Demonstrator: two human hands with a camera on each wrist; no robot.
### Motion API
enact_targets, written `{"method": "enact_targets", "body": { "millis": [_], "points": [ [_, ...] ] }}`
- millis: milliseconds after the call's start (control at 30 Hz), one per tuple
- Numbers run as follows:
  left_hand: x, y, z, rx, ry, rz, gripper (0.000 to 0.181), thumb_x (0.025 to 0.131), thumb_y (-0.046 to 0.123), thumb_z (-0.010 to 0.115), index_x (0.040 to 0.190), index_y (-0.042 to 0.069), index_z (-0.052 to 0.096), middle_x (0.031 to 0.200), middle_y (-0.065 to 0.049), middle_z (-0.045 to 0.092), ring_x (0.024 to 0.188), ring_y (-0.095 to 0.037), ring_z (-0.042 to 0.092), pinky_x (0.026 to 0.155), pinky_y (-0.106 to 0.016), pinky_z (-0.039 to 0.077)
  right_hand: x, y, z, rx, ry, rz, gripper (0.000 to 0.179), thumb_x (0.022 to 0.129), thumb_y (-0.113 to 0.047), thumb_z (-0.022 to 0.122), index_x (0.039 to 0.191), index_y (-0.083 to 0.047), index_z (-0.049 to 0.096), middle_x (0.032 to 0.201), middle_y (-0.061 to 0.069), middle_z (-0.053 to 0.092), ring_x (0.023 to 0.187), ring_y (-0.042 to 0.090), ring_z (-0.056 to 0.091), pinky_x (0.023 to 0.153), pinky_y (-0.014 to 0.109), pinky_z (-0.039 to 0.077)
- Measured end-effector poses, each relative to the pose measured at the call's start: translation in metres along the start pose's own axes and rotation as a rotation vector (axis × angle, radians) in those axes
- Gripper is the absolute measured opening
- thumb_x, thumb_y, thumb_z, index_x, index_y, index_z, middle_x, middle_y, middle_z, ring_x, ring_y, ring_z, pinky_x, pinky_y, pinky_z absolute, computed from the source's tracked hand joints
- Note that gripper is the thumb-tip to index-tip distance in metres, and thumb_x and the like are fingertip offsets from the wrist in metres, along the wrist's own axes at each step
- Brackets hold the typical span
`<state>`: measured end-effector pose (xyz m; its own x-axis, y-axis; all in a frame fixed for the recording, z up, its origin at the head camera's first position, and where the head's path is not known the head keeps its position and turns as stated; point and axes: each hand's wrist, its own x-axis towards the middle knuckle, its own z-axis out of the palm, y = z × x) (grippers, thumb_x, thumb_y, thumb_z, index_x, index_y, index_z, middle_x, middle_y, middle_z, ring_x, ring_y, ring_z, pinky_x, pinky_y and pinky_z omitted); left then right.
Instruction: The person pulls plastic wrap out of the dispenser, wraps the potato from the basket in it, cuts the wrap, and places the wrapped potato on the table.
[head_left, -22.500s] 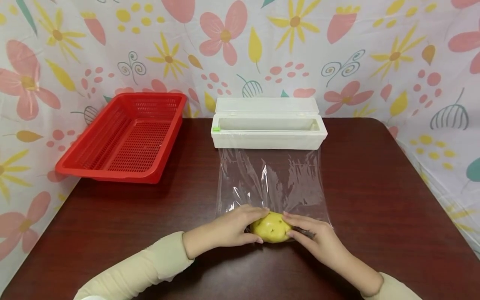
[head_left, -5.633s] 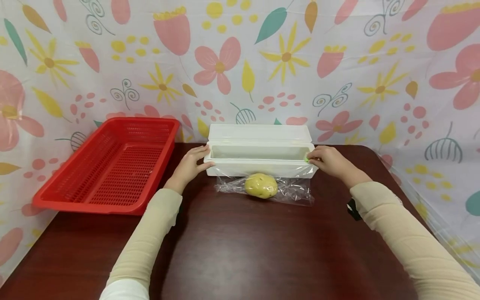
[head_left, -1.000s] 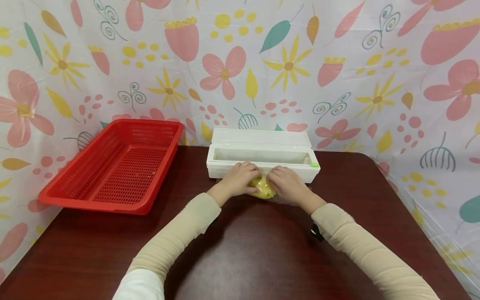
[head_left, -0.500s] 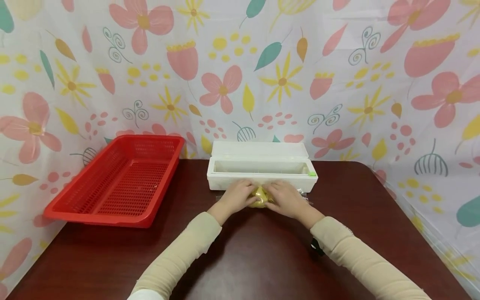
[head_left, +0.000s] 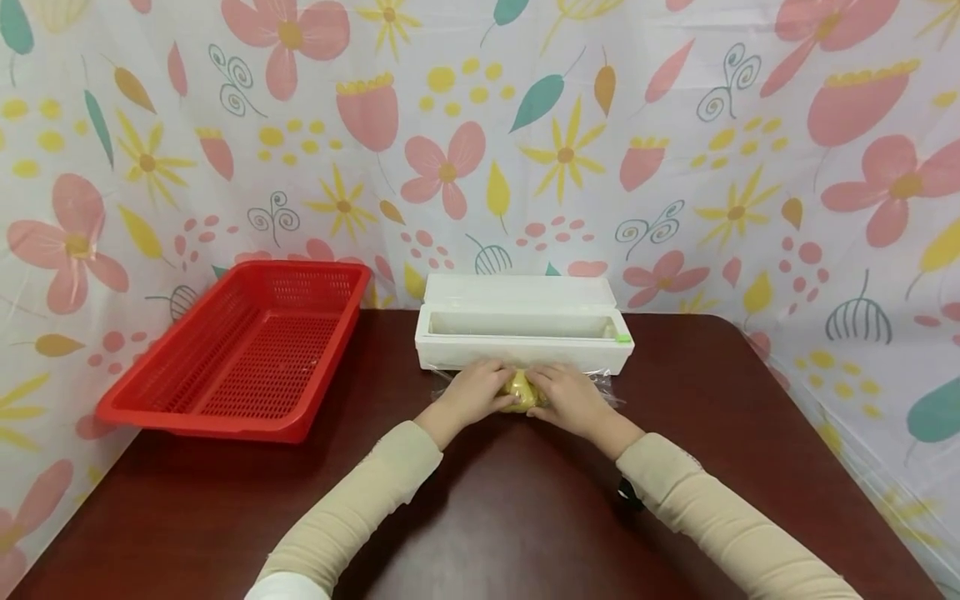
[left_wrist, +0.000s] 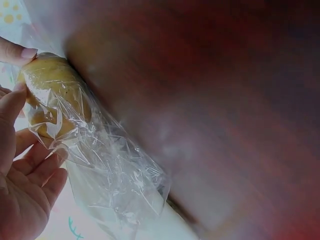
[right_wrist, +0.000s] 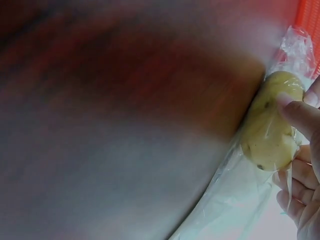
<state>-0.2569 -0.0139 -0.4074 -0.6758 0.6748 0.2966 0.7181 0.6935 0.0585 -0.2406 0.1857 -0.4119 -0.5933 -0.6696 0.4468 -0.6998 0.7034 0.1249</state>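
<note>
A yellow potato wrapped in clear cling film lies on the table against the front of a white cling film box. My left hand grips its left end, and my right hand its right end. In the left wrist view the left thumb and fingers hold the potato, with loose crumpled film trailing past it. From the right wrist, the right thumb presses on the potato while the fingers curl behind it. The hands cover both potato ends in the head view.
The box lid stands raised at the back, and a green slide cutter sits at the box's right end. A red plastic basket stands on the left. The dark wooden table meets a flowered sheet behind.
The hands went from the potato to the box ends, then back to the potato. The cutter slid left to right, and the stretched film is now wrapped around the potato. The last half second shows little motion.
</note>
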Motion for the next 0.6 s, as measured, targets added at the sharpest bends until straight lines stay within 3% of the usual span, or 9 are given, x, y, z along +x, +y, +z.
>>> {"method": "enact_targets", "body": {
  "millis": [167,367,600],
  "points": [
    [-0.005,0.002,-0.001,0.0,-0.011,-0.016,0.047,0.09,0.037,0.064,0.123,0.004,0.062,0.115,-0.008,0.064,0.107,-0.022,0.059,0.094,-0.034,0.048,-0.001,-0.004,-0.001,0.02,-0.002,-0.01,0.059,0.068,-0.028,0.084,0.111,0.007,0.064,0.107,0.019,0.068,0.101,0.034,0.063,0.09,0.045,0.049],
    [-0.011,0.008,-0.001,0.02,0.011,-0.009,0.047,0.088,0.039,0.065,0.121,0.005,0.064,0.105,-0.005,0.064,0.098,-0.019,0.06,0.088,-0.033,0.048,-0.006,-0.011,-0.005,0.051,0.002,0.021,0.059,0.067,-0.027,0.085,0.112,0.005,0.064,0.107,0.017,0.068,0.099,0.031,0.063,0.09,0.042,0.049],
    [-0.016,0.014,-0.002,-0.073,0.005,-0.03,0.045,0.086,0.039,0.068,0.117,0.006,0.067,0.099,-0.004,0.063,0.089,-0.016,0.057,0.079,-0.03,0.048,-0.013,-0.018,-0.011,0.104,0.012,0.034,0.057,0.064,-0.024,0.087,0.109,0.004,0.065,0.104,0.016,0.069,0.094,0.028,0.064,0.086,0.041,0.051]
  ]
}}
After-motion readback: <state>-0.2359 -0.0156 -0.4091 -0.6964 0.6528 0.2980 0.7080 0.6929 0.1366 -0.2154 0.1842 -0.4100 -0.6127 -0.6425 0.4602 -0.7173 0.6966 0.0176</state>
